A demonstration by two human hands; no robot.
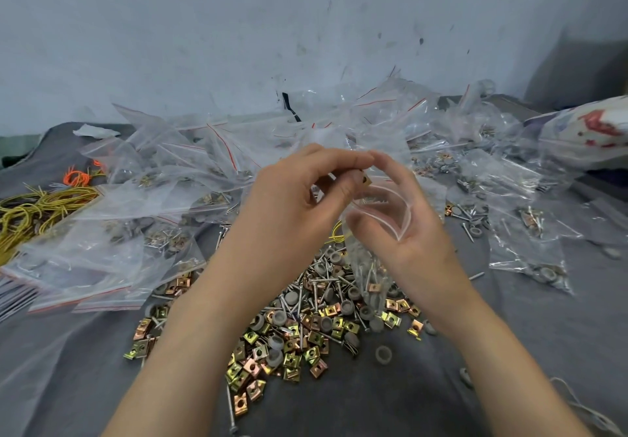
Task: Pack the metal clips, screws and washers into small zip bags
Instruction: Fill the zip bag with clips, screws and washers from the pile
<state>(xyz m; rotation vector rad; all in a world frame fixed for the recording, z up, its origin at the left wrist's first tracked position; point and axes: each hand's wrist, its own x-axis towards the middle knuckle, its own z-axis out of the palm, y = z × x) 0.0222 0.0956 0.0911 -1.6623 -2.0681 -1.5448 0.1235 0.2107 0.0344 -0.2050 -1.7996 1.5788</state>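
Pinching one small metal clip (366, 178) between thumb and fingertips of the left hand (299, 205), right at the mouth of the zip bag (368, 273). Gripping that bag's rim with the right hand (418, 226), curling round the film and bowing the opening wide, letting the bag hang over the loose pile (299, 328) of clips, screws and washers on the grey cloth (509, 351). Already carrying a few screws and a clip at the bottom, so probably pulling a little on the thin, limp, slippery film. Judging the clip light, rigid and sharp-edged: best pinching by its flat faces. Best holding the bag at the stiffer zip strip, not the sagging belly.
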